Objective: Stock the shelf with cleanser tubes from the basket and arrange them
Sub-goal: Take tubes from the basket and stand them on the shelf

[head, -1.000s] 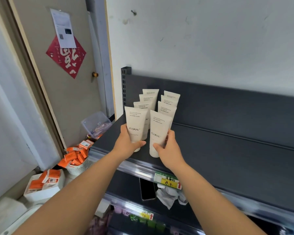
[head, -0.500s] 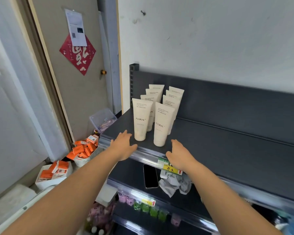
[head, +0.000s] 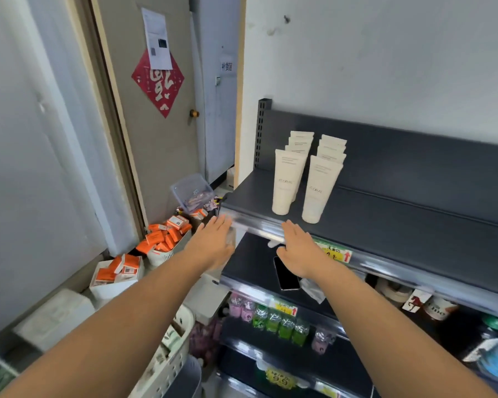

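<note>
Several cream cleanser tubes stand upright in two rows at the left end of the dark top shelf [head: 414, 225]. The front left tube [head: 286, 182] and the front right tube [head: 319, 189] stand close to the shelf's front edge. My left hand [head: 213, 242] hovers flat with straight fingers just below and left of the shelf's corner, holding nothing. My right hand [head: 298, 248] is also flat and empty, in front of the shelf's edge strip below the tubes. A white basket [head: 167, 360] with packs sits at the lower left, partly behind my left arm.
A phone [head: 285, 272] and a white cloth [head: 312, 288] lie on the shelf below. Lower shelves hold small bottles [head: 276, 320]. Orange boxes fill a white bin [head: 164, 242] and a carton [head: 118, 272] on the floor by the door [head: 156, 139].
Both hands let go of the two front tubes and drew back and down below the shelf's edge. The view swung left and downward.
</note>
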A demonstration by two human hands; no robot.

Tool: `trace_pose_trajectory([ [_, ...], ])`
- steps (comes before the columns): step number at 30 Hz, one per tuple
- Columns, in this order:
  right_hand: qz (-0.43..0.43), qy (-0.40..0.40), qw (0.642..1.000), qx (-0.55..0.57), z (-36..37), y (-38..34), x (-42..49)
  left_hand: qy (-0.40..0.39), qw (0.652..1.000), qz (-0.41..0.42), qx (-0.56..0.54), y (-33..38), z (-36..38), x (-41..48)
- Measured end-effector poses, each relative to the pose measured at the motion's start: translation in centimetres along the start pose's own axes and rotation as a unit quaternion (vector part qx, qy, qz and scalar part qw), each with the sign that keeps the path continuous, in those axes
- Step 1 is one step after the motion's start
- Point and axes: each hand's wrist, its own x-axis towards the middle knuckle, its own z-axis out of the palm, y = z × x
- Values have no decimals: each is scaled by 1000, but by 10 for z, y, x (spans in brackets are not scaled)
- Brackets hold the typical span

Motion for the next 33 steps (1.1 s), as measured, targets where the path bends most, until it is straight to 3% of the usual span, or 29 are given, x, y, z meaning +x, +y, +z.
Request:
trace_pose_trajectory([
  [19,-190,-78,978,-32,122,-204,26,-30,980,-192,-41,-199,44,-159],
  [29,-236,-197,951,-37,214,-225,76,-75,942,-306,-118,-236,116,-191],
  [33,-225,-263,936,-55,253,-217,93,-85,910,-363,-179,-237,147,-198],
])
